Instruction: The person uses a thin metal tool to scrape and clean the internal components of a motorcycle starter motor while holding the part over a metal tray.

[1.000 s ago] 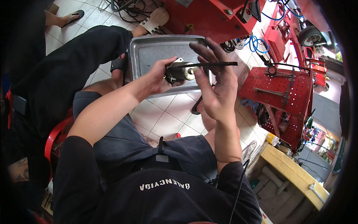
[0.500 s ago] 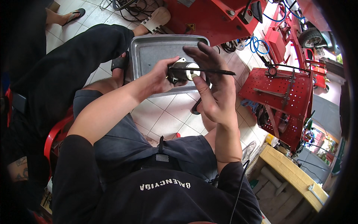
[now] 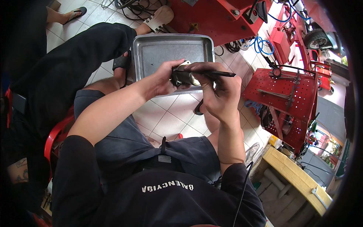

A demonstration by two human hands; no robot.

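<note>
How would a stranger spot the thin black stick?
Find the grey metal tray on the tiled floor. Over its lower right corner, the right hand grips the stick: straight and thin, unlike the chunky part in the left hand.

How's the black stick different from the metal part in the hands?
The stick is thin and dark; the metal part is chunky with pale areas. The right hand grips the stick; the left hand holds the metal part. Both are partly hidden.
</note>
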